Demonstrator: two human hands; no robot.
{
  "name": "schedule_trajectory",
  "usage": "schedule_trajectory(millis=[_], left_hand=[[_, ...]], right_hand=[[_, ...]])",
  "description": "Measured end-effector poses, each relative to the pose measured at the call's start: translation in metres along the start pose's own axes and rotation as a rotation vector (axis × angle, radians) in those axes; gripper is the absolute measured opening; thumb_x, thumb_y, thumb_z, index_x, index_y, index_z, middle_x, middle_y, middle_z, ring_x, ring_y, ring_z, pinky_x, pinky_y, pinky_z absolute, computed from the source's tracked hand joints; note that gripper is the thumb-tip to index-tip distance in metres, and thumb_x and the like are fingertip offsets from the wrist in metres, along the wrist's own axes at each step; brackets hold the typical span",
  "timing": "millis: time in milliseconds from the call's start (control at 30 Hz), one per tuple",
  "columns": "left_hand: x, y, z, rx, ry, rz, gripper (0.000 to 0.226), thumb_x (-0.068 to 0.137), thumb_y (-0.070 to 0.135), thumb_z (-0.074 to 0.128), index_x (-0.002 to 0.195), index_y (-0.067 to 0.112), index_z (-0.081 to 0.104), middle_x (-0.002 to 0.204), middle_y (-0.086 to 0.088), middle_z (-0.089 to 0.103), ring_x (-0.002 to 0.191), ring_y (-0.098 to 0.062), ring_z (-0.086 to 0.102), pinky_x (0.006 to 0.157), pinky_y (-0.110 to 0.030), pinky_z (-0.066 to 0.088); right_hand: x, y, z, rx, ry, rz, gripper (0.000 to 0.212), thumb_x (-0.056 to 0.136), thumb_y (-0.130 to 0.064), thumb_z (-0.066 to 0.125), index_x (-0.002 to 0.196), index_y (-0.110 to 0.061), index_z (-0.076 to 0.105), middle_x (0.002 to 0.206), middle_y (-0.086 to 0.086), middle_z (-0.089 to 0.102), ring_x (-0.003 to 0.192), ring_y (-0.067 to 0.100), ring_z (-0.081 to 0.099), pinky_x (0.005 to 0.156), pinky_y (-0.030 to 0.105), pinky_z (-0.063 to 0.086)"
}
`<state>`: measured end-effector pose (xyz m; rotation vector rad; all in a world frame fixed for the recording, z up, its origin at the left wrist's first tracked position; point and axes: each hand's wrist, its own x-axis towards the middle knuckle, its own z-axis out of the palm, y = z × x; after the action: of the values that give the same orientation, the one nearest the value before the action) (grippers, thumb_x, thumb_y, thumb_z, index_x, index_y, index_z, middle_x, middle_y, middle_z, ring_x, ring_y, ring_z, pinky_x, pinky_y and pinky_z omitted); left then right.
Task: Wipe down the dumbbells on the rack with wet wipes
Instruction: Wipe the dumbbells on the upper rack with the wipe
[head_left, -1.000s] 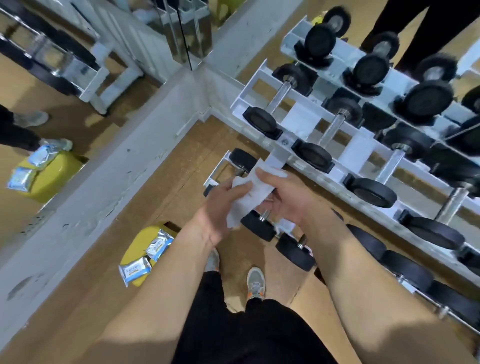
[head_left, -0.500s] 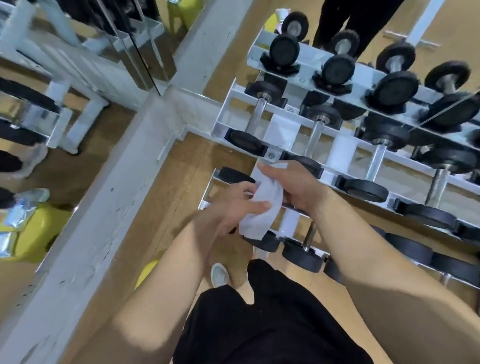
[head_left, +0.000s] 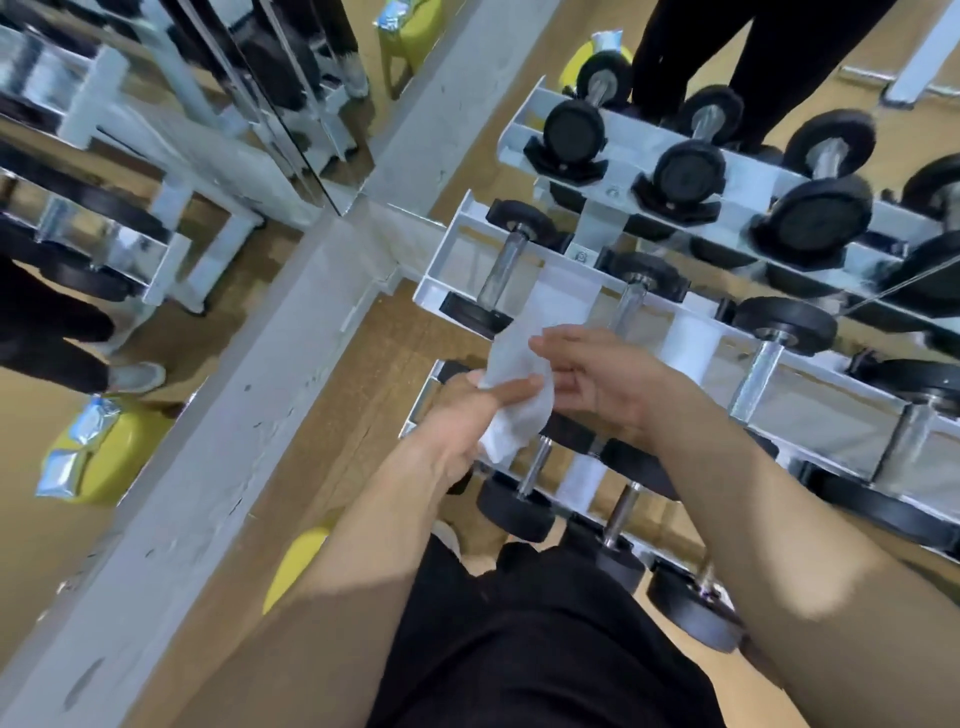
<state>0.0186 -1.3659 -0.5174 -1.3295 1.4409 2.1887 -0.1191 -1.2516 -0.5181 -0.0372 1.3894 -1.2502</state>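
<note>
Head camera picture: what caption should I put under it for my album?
Left hand grips a white wet wipe, right hand touching it, in front of the dumbbell rack.

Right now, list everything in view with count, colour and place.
wet wipe: one, white, between both hands.
dumbbells: many, black heads, chrome handles, across three rack tiers.
rack: one, white, right half of view.
mirrors: wall panels, left.
stool: one, yellow, on the floor, partly behind the left arm.
wipe packets: two, silver-blue, on the stool's reflection, far left.
floor: wooden, tan.
trousers: black, bottom centre.
left hand: grips the wipe.
right hand: fingers straight, touching the wipe.
</note>
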Motion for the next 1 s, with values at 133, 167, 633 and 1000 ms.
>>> schedule_trajectory(millis=[133,167,633,1000], left_hand=[[-0.001,0.006,0.002,-0.338,-0.19,0.03,0.07,0.071,0.031,0.089,0.13,0.002,0.065,0.127,-0.02,0.068,0.113,-0.032,0.067,0.101,-0.045,0.053],[0.0,0.009,0.001,-0.392,-0.23,0.027,0.073,0.075,0.033,0.085,0.136,0.001,0.061,0.132,-0.019,0.065,0.116,-0.031,0.066,0.101,-0.043,0.053],[0.026,0.054,-0.033,0.039,0.031,0.247,0.023,0.084,0.02,0.08,0.09,0.01,0.06,0.085,-0.014,0.061,0.079,-0.027,0.057,0.072,-0.044,0.048],[0.025,0.065,-0.06,-0.019,0.043,0.251,0.022,0.093,0.029,0.073,0.092,0.008,0.064,0.09,-0.006,0.074,0.083,-0.022,0.071,0.079,-0.048,0.06]], right_hand=[[-0.003,0.0,-0.005,0.148,-0.076,-0.064,0.037,0.079,-0.008,0.075,0.115,-0.003,0.066,0.121,0.022,0.067,0.106,0.029,0.066,0.098,0.041,0.054],[-0.002,0.001,-0.004,0.224,-0.089,-0.069,0.034,0.081,-0.005,0.075,0.113,-0.002,0.065,0.121,0.024,0.064,0.109,0.033,0.062,0.102,0.045,0.051],[0.021,-0.012,0.029,0.526,0.103,-0.269,0.023,0.091,-0.002,0.056,0.113,-0.006,0.051,0.098,0.015,0.063,0.083,0.024,0.067,0.072,0.033,0.058],[0.038,-0.032,0.077,0.314,0.137,-0.247,0.033,0.092,0.006,0.063,0.125,0.0,0.063,0.119,0.02,0.07,0.106,0.032,0.069,0.101,0.049,0.052]])
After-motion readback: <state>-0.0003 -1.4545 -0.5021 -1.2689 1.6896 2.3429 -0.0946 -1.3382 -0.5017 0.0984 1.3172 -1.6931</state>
